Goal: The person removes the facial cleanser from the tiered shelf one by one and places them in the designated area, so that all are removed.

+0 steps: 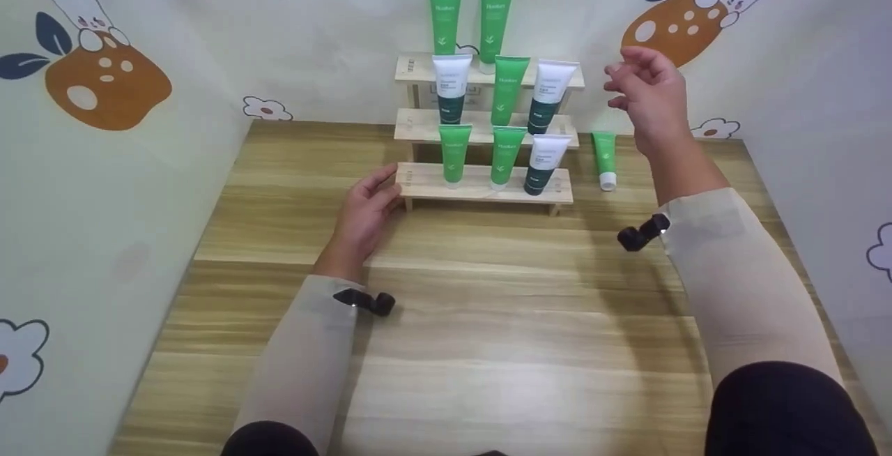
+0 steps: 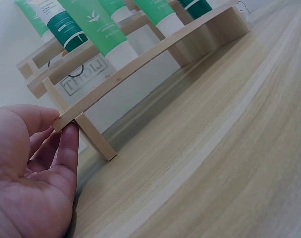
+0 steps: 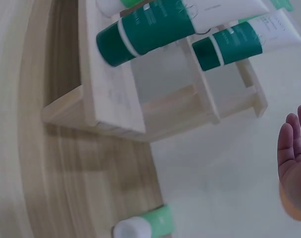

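Observation:
My left hand pinches the left end of the lowest board of a three-step wooden display stand; in the left wrist view a finger lies under the board's corner. Squeeze tubes stand cap-down on the steps. Two green tubes are on the top. The middle step has a green tube between two white-and-dark-green tubes. On the lowest step are two green tubes and a white-and-dark-green tube at the right. My right hand is raised right of the stand, fingers loosely bent, holding nothing.
Another green tube with a white cap lies on the wooden tabletop, right of the stand. Cloth walls with rabbit, fruit and flower prints close in the back and both sides.

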A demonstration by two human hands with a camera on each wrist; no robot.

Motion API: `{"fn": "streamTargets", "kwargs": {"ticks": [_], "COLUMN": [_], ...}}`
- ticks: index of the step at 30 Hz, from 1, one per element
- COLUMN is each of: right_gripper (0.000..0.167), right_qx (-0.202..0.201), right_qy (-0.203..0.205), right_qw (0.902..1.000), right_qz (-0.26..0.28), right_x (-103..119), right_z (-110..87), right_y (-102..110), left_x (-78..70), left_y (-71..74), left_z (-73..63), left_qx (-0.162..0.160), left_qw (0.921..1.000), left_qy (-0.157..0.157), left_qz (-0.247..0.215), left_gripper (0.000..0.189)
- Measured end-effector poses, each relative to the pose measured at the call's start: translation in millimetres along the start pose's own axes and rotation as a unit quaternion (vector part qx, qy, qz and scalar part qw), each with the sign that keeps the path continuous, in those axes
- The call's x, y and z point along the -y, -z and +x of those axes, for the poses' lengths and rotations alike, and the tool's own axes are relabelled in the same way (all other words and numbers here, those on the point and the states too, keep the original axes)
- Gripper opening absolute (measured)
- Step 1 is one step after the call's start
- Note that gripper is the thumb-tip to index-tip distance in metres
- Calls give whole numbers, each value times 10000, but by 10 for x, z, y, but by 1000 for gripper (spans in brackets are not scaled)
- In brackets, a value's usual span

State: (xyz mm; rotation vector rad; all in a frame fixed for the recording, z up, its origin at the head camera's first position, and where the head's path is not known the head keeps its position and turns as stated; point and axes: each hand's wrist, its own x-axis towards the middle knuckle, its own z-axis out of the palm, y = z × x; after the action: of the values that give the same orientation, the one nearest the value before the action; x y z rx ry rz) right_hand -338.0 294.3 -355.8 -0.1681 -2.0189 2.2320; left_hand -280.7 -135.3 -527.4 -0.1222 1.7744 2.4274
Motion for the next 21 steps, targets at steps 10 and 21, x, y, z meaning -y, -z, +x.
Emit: {"fn": "streamTargets", "kwargs": {"ticks": [10, 21], "right_gripper": [50, 58], "right_qx": [322, 588], "right_qy": [248, 415], "right_qw": [9992, 9971], "right_qz": [-26, -227], "right_x": [324, 551], "right_z": [68, 134], "right_y": [-249, -530], "left_x": [-2, 7], "left_y": [1, 14], "left_z": [3, 12], "left_qx": [-90, -71], "left_qw": [9999, 9999], "left_qy": [95, 91], "left_qz": [69, 97], "left_gripper": [48, 47]}}
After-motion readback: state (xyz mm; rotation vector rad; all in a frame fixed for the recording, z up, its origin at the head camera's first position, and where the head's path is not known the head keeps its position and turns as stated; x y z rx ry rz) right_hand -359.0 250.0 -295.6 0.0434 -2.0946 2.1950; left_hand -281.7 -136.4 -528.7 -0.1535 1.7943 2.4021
